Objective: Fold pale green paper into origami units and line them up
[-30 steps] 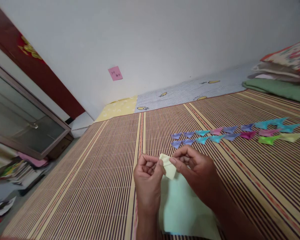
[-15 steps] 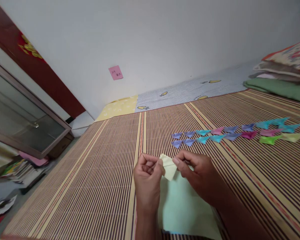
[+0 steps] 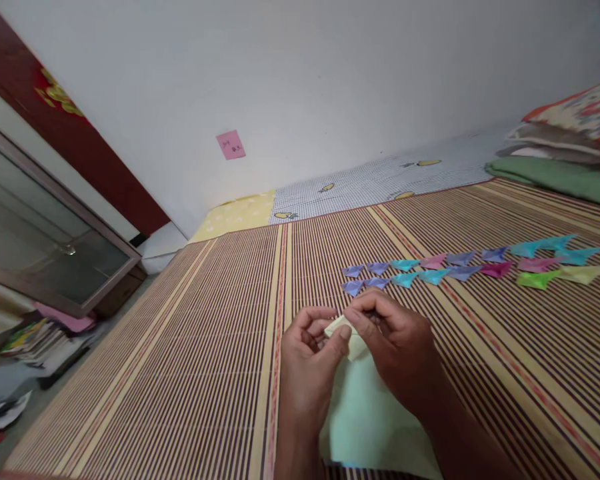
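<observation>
A small pale yellow piece of folded paper (image 3: 356, 346) is pinched between both hands, its upper part partly covered by fingers. My left hand (image 3: 314, 363) grips it from the left, thumb lying across its front. From the right, my right hand (image 3: 397, 343) pinches its top edge between thumb and fingers. Below the hands a light green sheet (image 3: 375, 427) lies on the striped mat (image 3: 205, 360). Two rows of small folded paper shapes in purple, blue, pink, green and yellow, such as a magenta one (image 3: 497, 269), lie beyond my right hand.
Folded green bedding (image 3: 555, 179) and a patterned pillow (image 3: 585, 113) are stacked at the right. A pink note (image 3: 231, 145) is on the wall. At the left are a glass-fronted cabinet (image 3: 40, 220) and a pile of books (image 3: 37, 343) below the mat's level.
Both hands have come closer together around the yellow paper. My left hand moved right and its thumb now covers more of the paper, which has turned and shows less of its surface.
</observation>
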Demonstrator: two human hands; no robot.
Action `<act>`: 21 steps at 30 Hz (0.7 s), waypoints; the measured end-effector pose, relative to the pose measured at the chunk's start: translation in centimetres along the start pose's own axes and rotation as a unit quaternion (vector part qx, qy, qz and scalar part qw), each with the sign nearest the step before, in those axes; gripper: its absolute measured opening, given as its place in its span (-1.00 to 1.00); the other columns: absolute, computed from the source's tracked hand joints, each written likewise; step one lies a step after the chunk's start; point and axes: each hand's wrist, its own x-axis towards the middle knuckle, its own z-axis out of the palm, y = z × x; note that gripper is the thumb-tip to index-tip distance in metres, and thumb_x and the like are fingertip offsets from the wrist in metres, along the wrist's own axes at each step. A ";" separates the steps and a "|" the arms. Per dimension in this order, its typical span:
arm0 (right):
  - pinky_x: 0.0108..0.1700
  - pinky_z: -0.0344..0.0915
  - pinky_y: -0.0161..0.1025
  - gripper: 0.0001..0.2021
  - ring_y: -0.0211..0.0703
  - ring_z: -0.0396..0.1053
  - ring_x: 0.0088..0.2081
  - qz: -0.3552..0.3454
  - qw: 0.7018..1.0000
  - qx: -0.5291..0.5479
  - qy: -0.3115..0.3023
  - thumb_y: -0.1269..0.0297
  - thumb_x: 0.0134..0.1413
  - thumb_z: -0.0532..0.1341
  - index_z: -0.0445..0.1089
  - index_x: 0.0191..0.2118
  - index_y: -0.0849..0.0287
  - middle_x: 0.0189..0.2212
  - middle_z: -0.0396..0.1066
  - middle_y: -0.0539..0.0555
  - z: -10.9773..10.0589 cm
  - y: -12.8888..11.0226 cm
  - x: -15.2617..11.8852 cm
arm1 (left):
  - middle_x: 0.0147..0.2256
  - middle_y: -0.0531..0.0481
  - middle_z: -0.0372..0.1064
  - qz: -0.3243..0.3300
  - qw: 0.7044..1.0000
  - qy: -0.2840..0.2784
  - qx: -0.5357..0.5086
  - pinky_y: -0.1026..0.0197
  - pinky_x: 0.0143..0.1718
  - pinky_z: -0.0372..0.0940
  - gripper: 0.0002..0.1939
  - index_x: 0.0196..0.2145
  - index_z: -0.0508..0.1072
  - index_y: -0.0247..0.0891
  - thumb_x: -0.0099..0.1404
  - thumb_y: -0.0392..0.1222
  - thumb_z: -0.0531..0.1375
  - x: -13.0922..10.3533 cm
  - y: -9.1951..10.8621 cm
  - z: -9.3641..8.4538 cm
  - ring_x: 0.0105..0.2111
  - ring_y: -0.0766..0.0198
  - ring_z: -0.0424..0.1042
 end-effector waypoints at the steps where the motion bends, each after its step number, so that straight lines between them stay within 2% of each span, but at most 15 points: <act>1: -0.34 0.24 -0.25 -0.82 -0.22 0.34 -0.44 -0.001 1.000 0.002 0.009 0.33 0.28 0.19 0.36 -0.40 0.12 -0.47 0.37 -0.05 -0.1 0.0 0.0 | -0.52 0.06 0.44 -0.004 1.000 -0.014 0.003 0.35 -0.45 0.27 -0.77 -0.37 0.48 -0.29 0.12 -0.17 0.43 0.0 0.0 -0.1 -0.51 0.36 0.38; 4: -0.34 0.26 -0.25 -0.83 -0.22 0.35 -0.44 -0.007 1.000 0.002 0.019 0.32 0.27 0.19 0.37 -0.39 0.12 -0.47 0.38 -0.05 -0.3 0.0 0.2 | -0.56 0.06 0.39 -0.003 0.999 -0.031 0.006 0.33 -0.45 0.26 -0.75 -0.48 0.50 -0.31 0.19 -0.09 0.39 0.0 -0.2 -0.2 -0.52 0.36 0.35; 11: -0.30 0.27 -0.25 -0.84 -0.22 0.37 -0.38 -0.030 0.999 0.010 0.015 0.37 0.27 0.20 0.38 -0.39 0.13 -0.44 0.38 -0.04 -0.6 0.1 0.4 | -0.53 0.06 0.39 0.017 0.999 -0.035 0.000 0.34 -0.43 0.24 -0.78 -0.46 0.53 -0.28 0.22 -0.10 0.38 -0.2 -0.4 -0.3 -0.49 0.35 0.32; 15: -0.32 0.26 -0.26 -0.83 -0.23 0.34 -0.41 -0.002 1.000 0.030 0.000 0.35 0.26 0.21 0.38 -0.40 0.13 -0.47 0.36 -0.05 -0.8 0.1 0.5 | -0.52 0.07 0.38 0.021 0.999 -0.031 0.000 0.35 -0.43 0.23 -0.78 -0.46 0.52 -0.29 0.20 -0.11 0.40 -0.2 -0.3 -0.3 -0.49 0.35 0.31; 19: -0.39 0.21 -0.28 -0.80 -0.25 0.28 -0.46 0.032 0.999 0.037 -0.017 0.32 0.25 0.21 0.38 -0.44 0.13 -0.52 0.32 -0.07 -1.0 0.0 0.6 | -0.51 0.07 0.38 -0.005 0.998 -0.066 -0.004 0.34 -0.42 0.22 -0.79 -0.38 0.57 -0.27 0.27 -0.06 0.35 -0.3 -0.3 -0.3 -0.50 0.36 0.30; 21: -0.42 0.19 -0.29 -0.79 -0.26 0.27 -0.47 0.049 0.997 0.049 -0.029 0.29 0.24 0.22 0.38 -0.45 0.13 -0.54 0.30 -0.07 -0.9 0.0 0.6 | -0.53 0.08 0.36 -0.002 0.998 -0.065 0.005 0.34 -0.44 0.20 -0.78 -0.38 0.58 -0.27 0.29 -0.05 0.33 -0.3 -0.3 -0.3 -0.51 0.37 0.29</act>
